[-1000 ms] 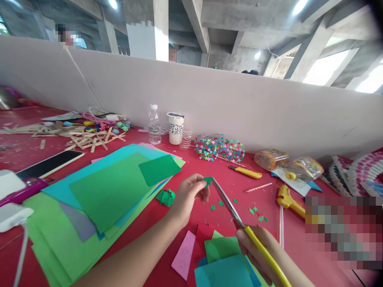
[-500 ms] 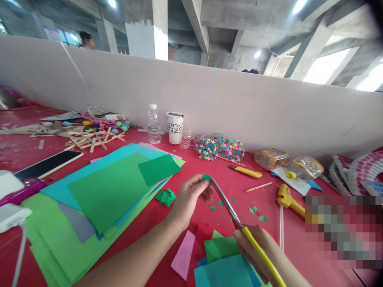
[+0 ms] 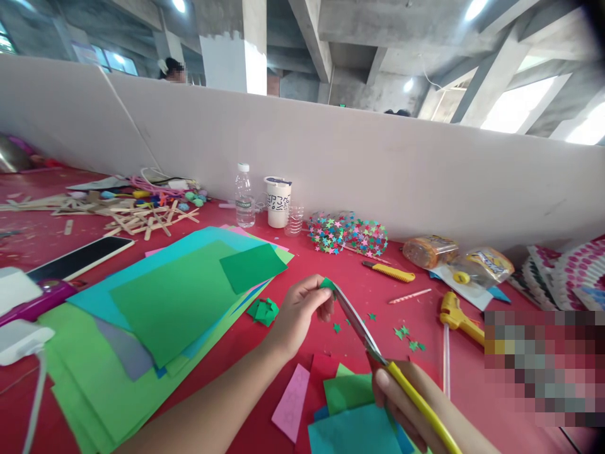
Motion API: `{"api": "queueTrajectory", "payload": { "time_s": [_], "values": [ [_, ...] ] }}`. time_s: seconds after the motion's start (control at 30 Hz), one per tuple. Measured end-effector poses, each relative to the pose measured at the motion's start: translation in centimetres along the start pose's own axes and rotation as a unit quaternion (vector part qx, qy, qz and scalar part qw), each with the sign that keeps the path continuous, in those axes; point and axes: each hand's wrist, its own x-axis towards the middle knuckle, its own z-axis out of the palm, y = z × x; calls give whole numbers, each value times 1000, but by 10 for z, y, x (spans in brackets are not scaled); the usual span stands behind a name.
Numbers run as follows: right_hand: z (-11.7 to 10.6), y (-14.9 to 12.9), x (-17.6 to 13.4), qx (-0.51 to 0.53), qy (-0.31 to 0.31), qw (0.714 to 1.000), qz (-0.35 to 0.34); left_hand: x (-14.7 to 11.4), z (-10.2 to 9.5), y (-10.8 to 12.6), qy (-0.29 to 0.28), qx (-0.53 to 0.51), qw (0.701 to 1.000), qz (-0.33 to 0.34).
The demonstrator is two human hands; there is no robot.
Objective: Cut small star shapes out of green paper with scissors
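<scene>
Person's left hand [image 3: 305, 304] pinching small green paper piece [image 3: 326, 284] between thumb and fingers, above red table [image 3: 467, 372]. Right hand [image 3: 428, 381] gripping yellow-handled scissors [image 3: 371, 341], blade tips at piece's edge. Green stars [image 3: 401, 331] scattered on table nearby.

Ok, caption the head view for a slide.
Left hand pinches a small green piece at the tips of yellow-handled scissors in the right hand, above a red table.

On the table [image 3: 368, 293], paper sheets [image 3: 174, 302] lie left, with a phone [image 3: 80, 258] to their left and craft sticks [image 3: 149, 221] behind. Far middle, a bottle [image 3: 244, 205] stands left of a cup [image 3: 278, 205], before a partition [image 3: 378, 164]. Right of the sheets come scissors [image 3: 396, 372], then a glue gun [image 3: 450, 312].
</scene>
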Motion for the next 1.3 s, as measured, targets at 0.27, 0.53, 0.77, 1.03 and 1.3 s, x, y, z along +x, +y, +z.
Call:
{"api": "queueTrajectory", "payload": {
  "time_s": [0.27,0.53,0.77,1.03,1.3],
  "values": [
    [0,1,2,1,-6,1000,3,1,-1,0,-2,-19,1000,-11],
    [-2,-6,5,-5,-9,1000,-3,2,-2,1,5,-15,1000,-12],
    [4,-3,4,22,-2,1000,19,2,0,-4,30,-100,994,-40],
    [-1,-4,7,2,-5,1000,8,4,-4,2,39,-23,999,-15],
    [3,-5,3,-16,3,1000,24,3,-2,0,50,-35,998,-15]
  ]
}}
